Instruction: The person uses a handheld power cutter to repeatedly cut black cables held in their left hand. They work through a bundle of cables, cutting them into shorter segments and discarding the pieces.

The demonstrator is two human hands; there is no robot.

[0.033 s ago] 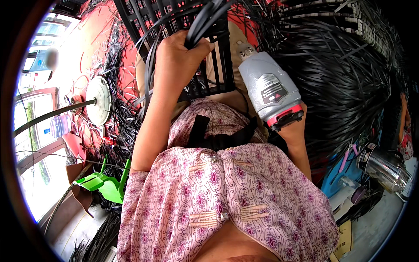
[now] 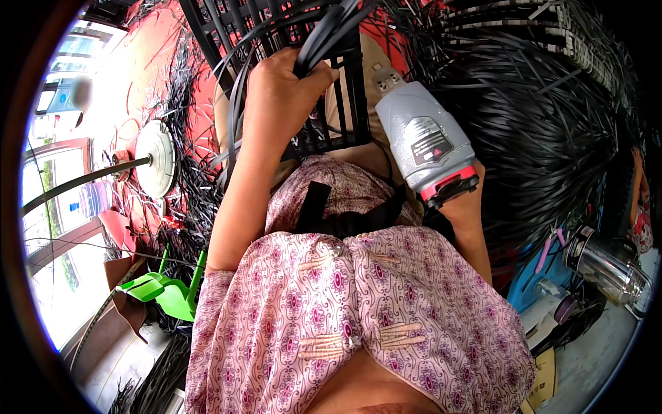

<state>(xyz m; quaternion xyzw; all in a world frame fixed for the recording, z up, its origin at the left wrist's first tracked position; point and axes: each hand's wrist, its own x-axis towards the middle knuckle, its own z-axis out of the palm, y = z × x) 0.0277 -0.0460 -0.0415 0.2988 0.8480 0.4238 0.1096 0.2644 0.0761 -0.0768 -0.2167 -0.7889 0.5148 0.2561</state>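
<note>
At the top middle, my left hand (image 2: 281,90) is closed around a bundle of flat black plastic strips (image 2: 324,38). Behind it an open black woven lattice (image 2: 353,103), partly cut off by the upper edge, rests between my knees. On the right, a grey hand-held power tool (image 2: 417,124) with a metal nose and a red and black end points up and left, its nose apart from the strips. My right hand (image 2: 460,203) is wrapped around the tool from beneath; the tool's body hides most of the fingers.
A big heap of black strips (image 2: 545,131) fills the right side, near a clear flask (image 2: 607,265) and lilac-handled scissors (image 2: 548,248). At left stand a round pale disc (image 2: 155,159), a bright green plastic object (image 2: 169,290) and a window (image 2: 58,276). More strips litter the red floor (image 2: 148,58).
</note>
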